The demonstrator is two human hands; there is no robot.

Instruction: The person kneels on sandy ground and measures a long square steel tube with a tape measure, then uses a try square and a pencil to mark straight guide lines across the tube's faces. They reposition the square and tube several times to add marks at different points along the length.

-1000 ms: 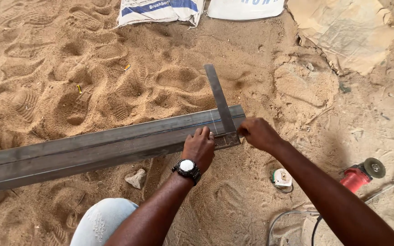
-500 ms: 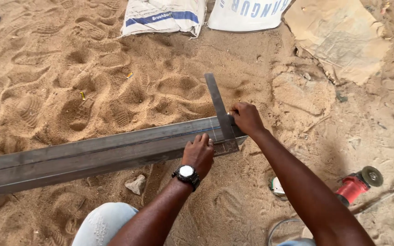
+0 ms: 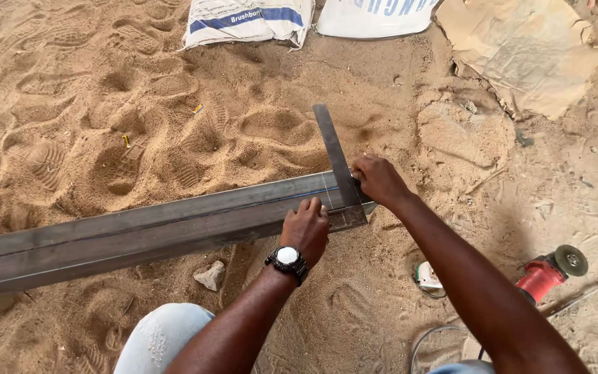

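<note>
We saw bare forearms, no sleeves on either. The left hand (image 3: 307, 227) carried a black watch (image 3: 287, 258) with a round pale face at the wrist. The right hand (image 3: 378, 180) wore nothing. Light blue jeans (image 3: 157, 337) covered the knee.

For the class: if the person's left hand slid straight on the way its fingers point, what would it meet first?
The left hand points up across the steel beam; beyond its far edge lies, probably, only footprinted sand.
</note>
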